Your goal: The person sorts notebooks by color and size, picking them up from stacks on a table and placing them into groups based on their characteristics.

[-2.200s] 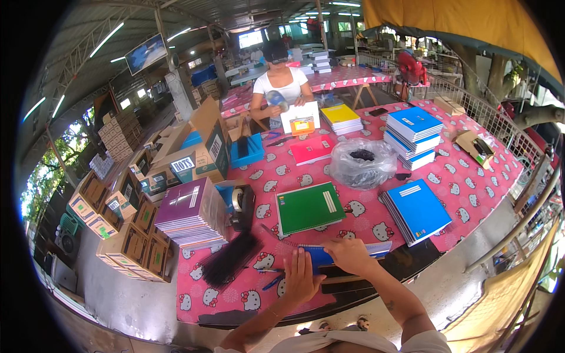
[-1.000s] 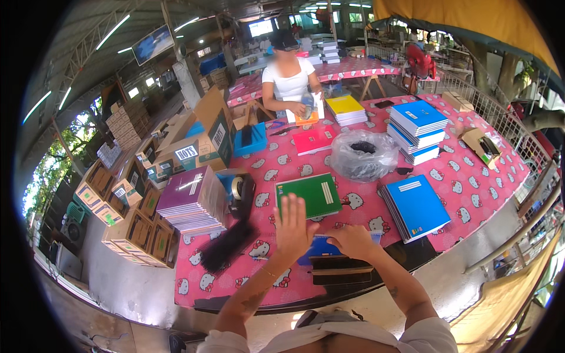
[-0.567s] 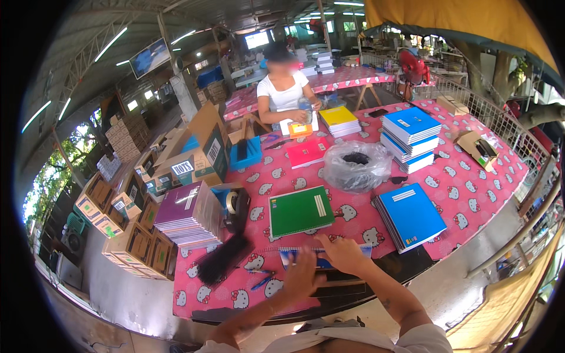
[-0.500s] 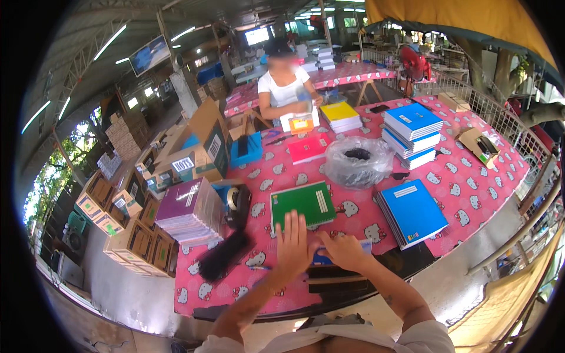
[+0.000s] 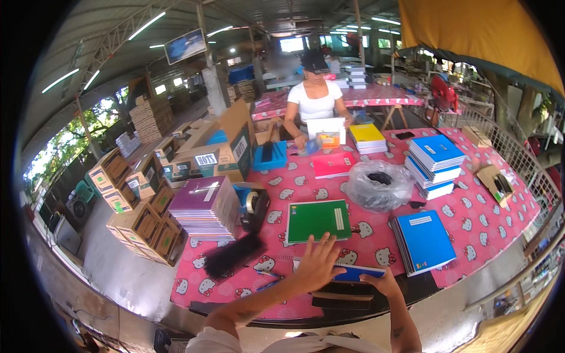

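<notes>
A blue notebook (image 5: 355, 273) lies at the near edge of the table, seen nearly edge-on and partly covered by my hands. My left hand (image 5: 318, 265) rests over its left part, fingers stretched out and spread, the thumb along the blue cover. At its right end, my right hand (image 5: 384, 283) grips the notebook, thumb on top and the other fingers mostly hidden. Just beyond my left fingertips lies a green spiral notebook (image 5: 318, 220). To the right sits a stack of blue notebooks (image 5: 424, 241).
Left are a purple notebook stack (image 5: 203, 203), a tape dispenser (image 5: 254, 209) and a black brush-like thing (image 5: 235, 256). A plastic bag (image 5: 379, 185) lies beyond the green notebook, near a taller blue stack (image 5: 435, 159). Across the table, a person (image 5: 316, 103) handles a white sheet.
My right hand has moved right, from beside my left hand to the blue notebook's right end. My left fingers have spread, and more blue cover shows. The whole view has shifted.
</notes>
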### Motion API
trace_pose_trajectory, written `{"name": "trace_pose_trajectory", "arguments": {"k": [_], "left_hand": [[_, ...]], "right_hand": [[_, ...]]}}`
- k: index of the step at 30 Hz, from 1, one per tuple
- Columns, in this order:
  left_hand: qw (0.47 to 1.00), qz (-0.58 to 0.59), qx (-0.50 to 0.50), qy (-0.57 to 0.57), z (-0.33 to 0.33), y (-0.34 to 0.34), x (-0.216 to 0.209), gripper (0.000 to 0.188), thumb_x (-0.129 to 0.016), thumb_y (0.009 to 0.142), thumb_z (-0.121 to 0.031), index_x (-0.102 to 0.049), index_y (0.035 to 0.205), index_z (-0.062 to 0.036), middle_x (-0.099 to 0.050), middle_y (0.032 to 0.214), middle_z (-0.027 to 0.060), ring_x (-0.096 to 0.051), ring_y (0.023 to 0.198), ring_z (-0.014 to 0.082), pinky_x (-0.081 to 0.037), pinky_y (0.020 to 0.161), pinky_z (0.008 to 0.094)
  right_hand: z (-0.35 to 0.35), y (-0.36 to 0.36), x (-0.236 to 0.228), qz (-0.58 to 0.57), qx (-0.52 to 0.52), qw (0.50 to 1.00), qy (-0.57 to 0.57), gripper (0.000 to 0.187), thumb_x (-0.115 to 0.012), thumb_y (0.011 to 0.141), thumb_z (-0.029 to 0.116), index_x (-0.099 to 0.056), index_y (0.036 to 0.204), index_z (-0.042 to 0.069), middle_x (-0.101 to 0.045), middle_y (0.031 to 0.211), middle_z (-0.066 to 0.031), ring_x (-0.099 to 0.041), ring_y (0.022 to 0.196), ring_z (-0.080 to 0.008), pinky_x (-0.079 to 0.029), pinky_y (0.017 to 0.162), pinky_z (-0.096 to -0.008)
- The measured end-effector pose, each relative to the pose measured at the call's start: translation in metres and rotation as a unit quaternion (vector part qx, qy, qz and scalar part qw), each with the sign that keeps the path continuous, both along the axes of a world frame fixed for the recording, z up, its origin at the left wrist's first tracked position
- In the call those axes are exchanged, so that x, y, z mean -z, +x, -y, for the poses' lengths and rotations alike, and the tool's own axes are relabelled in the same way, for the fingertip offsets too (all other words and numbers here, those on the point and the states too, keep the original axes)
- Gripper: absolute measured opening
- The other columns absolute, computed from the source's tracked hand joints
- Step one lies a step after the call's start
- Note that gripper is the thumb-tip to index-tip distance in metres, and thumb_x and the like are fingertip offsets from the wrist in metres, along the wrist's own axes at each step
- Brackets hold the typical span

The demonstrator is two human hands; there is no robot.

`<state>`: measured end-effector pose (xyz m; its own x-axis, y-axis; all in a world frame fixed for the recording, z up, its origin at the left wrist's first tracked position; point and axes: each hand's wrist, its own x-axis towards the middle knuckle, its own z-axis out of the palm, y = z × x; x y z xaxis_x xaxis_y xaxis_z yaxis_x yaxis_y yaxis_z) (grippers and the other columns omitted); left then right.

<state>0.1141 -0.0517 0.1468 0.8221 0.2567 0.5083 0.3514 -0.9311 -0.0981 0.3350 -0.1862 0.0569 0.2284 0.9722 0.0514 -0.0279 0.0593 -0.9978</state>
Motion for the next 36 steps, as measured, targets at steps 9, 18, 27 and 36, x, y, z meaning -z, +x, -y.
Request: {"name": "trace_pose_trajectory", "arguments": {"k": [9, 18, 27, 36], "left_hand": [[0.994, 0.018, -0.103, 0.011, -0.02, 0.018, 0.013, 0.081, -0.056, 0.093, -0.057, -0.044, 0.148, 0.001, -0.04, 0.156, 0.0213, -0.033, 0.147, 0.0368, -0.023, 0.116, 0.0604], [0.994, -0.046, -0.074, 0.058, 0.001, 0.02, 0.053, 0.083, -0.048, 0.096, -0.063, -0.042, 0.149, 0.0005, -0.037, 0.159, 0.0202, -0.029, 0.151, 0.0342, -0.013, 0.119, 0.0612], [0.998, -0.044, 0.022, 0.037, 0.029, 0.009, 0.093, 0.081, -0.047, 0.097, -0.059, -0.04, 0.15, 0.0023, -0.04, 0.156, 0.0214, -0.034, 0.148, 0.0352, -0.02, 0.116, 0.0626], [0.997, -0.058, 0.04, -0.008, 0.037, 0.031, 0.057, 0.08, -0.048, 0.097, -0.056, -0.04, 0.149, 0.0042, -0.039, 0.156, 0.0228, -0.034, 0.147, 0.0357, -0.021, 0.116, 0.061]], "right_hand": [[-0.001, -0.012, 0.001, -0.009, 0.038, 0.999, 0.004, 0.026, -0.08, 0.085, 0.006, -0.071, 0.107, -0.005, -0.073, 0.09, -0.005, -0.066, 0.08, -0.0092, -0.055, 0.071, -0.0252], [-0.006, -0.009, 0.004, 0.016, 0.036, 0.999, 0.024, 0.026, -0.078, 0.086, 0.005, -0.071, 0.11, -0.003, -0.072, 0.09, -0.0014, -0.064, 0.082, -0.0071, -0.054, 0.073, -0.0248], [-0.007, -0.02, 0.009, 0.04, 0.03, 0.998, 0.037, 0.031, -0.076, 0.086, 0.002, -0.07, 0.116, -0.002, -0.072, 0.095, -0.0027, -0.064, 0.087, -0.0075, -0.055, 0.076, -0.0264], [-0.011, -0.028, 0.017, 0.001, 0.059, 0.996, 0.072, 0.03, -0.075, 0.084, 0.002, -0.069, 0.114, -0.001, -0.072, 0.095, -0.0033, -0.064, 0.086, -0.008, -0.054, 0.075, -0.0281]]}}
